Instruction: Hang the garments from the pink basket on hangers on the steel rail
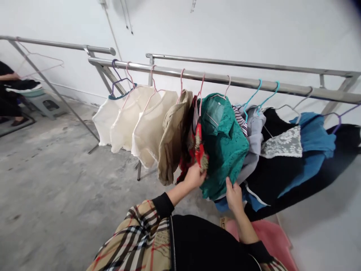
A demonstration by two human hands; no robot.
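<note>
A green collared shirt [225, 150] hangs in front of me on a pale pink hanger [229, 84]. My right hand [234, 195] grips its lower right edge, thumb on top of the cloth. At the shirt's left edge, my left hand [196, 176] is closed on the fabric, its fingertips partly hidden. Touching that hand from above is a red patterned garment [199, 145] on a red hanger [202, 84]. A khaki garment [170, 150] hangs just left of it. Right of the green shirt are a striped piece [240, 120] and a grey garment [254, 130].
A metal rail [169, 72] carries all the clothes. Cream garments [149, 128] hang on the left; black, lace and blue garments [316, 131] on the right. Something pink [270, 241] lies low at right. A seated person [8, 90] is at far left beside a grey stool [49, 105].
</note>
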